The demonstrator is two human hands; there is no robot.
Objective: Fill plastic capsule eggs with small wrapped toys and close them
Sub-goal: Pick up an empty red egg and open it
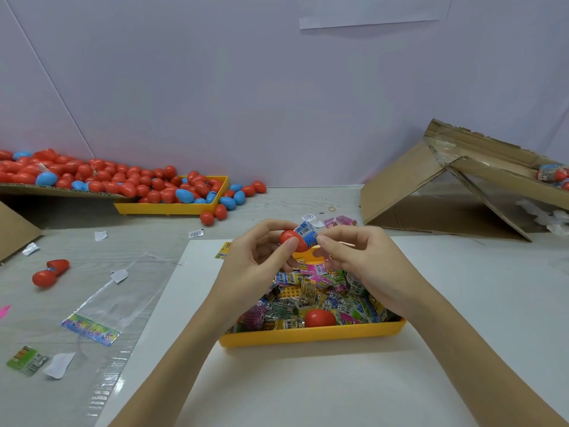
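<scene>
Left hand [261, 257] holds red egg half [291, 238]; right hand [360, 257] pinches blue packet [308, 232].

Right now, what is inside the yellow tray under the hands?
The yellow tray holds a heap of wrapped toy packets and one red egg half near its front wall. The left hand and right hand cover part of the heap.

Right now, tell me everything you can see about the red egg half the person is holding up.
The red egg half looks like smooth, glossy plastic with a rounded dome. The left hand grips it, thumb across its front and fingers curled behind, above the far end of the yellow tray. A blue wrapped toy with a barcode sticks out of its right side, and the right hand pinches that toy. Its rim and inside are hidden.
</scene>
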